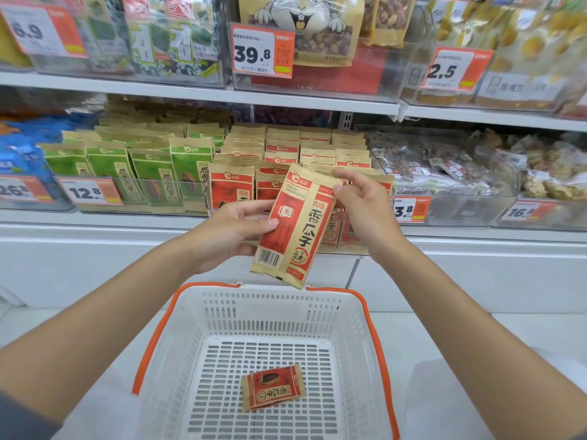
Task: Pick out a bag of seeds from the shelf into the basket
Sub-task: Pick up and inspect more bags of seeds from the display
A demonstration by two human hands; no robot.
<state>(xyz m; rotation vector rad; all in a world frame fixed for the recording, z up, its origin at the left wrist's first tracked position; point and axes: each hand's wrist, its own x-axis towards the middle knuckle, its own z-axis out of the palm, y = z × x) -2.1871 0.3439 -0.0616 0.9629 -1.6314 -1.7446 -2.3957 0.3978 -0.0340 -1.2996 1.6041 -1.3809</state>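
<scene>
A red and tan bag of seeds (295, 225) hangs tilted in front of the shelf, above the far rim of the white basket (349, 315). My left hand (235, 230) grips its left edge, thumb on the front. My right hand (365, 204) pinches its upper right corner. A smaller red seed bag (273, 387) lies on the basket floor. Behind my hands, rows of matching red bags (233, 185) stand in a clear shelf bin.
Green seed bags (152, 173) fill the bin to the left, blue packs (19, 154) beyond them. Clear-wrapped snacks (444, 166) sit to the right. An upper shelf (203, 93) with price tags runs overhead. The basket has orange handles (152, 341).
</scene>
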